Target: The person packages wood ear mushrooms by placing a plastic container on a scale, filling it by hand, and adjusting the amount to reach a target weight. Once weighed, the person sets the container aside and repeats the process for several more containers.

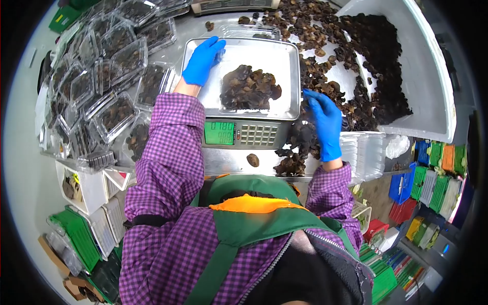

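Observation:
A metal tray (206, 101) rests on a digital scale (264, 136) with a lit green display. A heap of dark wood ear mushrooms (250, 87) lies in the tray. My left hand (204, 62), in a blue glove, reaches across the tray's left side with its fingers stretched out; what lies under the fingertips is partly hidden. My right hand (326, 123), also gloved in blue, is just right of the tray, over loose mushrooms (304, 138). Its fingers point toward the tray rim with thumb and forefinger apart. I see nothing held in it.
Filled clear plastic boxes (118, 114) are piled at the left. A large white bin (427, 76) spills mushrooms onto the steel table (223, 162). Nested clear trays (362, 152) stand at the right. One mushroom piece (252, 160) lies before the scale. Coloured crates (432, 178) stand beyond.

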`<control>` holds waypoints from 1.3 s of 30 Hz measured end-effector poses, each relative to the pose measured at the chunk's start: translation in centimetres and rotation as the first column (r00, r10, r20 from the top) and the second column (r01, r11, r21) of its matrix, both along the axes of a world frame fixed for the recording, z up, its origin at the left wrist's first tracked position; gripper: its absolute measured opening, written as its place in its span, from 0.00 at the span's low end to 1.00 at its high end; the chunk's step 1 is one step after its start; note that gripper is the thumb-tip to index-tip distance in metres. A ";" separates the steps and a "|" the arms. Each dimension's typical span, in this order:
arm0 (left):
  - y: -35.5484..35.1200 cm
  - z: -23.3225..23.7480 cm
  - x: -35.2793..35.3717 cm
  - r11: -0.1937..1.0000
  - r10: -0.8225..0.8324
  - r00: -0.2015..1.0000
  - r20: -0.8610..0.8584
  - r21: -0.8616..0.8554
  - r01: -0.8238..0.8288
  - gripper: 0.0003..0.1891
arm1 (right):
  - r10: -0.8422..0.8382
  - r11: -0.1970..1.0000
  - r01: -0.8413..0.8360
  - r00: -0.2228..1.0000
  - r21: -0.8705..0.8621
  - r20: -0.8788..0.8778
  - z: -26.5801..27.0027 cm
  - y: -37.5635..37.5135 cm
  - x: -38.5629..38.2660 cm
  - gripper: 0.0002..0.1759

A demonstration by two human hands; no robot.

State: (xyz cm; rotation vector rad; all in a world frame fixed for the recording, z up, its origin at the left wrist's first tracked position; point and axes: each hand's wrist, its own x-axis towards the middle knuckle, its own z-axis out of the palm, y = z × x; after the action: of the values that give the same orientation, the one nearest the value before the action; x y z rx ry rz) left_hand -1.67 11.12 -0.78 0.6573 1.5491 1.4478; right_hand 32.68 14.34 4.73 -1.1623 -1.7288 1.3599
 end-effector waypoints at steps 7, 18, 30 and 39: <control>0.0 3.8 1.4 0.975 0.063 0.966 0.252 0.191 -0.113 0.26 | 0.169 0.969 -0.208 0.952 -0.133 -0.257 0.3 0.1 -6.8 0.26; -11.5 5.4 5.6 0.952 -0.275 0.851 -0.448 -0.253 0.174 0.31 | 0.060 0.830 -0.033 0.998 -0.556 0.029 -0.2 -2.3 -1.5 0.23; -10.8 2.5 7.6 0.998 -0.019 0.996 -0.089 -0.057 0.014 0.35 | -0.072 0.876 0.043 0.996 -0.481 -0.043 -3.4 -0.4 -4.6 0.20; -17.9 3.5 6.0 0.990 0.138 0.984 -0.110 0.041 -0.135 0.23 | -0.330 0.914 0.136 0.795 0.381 0.509 -0.7 -7.1 12.2 0.23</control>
State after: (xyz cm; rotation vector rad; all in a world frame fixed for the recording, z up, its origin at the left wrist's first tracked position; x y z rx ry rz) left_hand 4.37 -6.77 2.67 0.6740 1.6887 1.5642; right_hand 44.85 7.23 4.04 -1.6252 -2.0178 0.5575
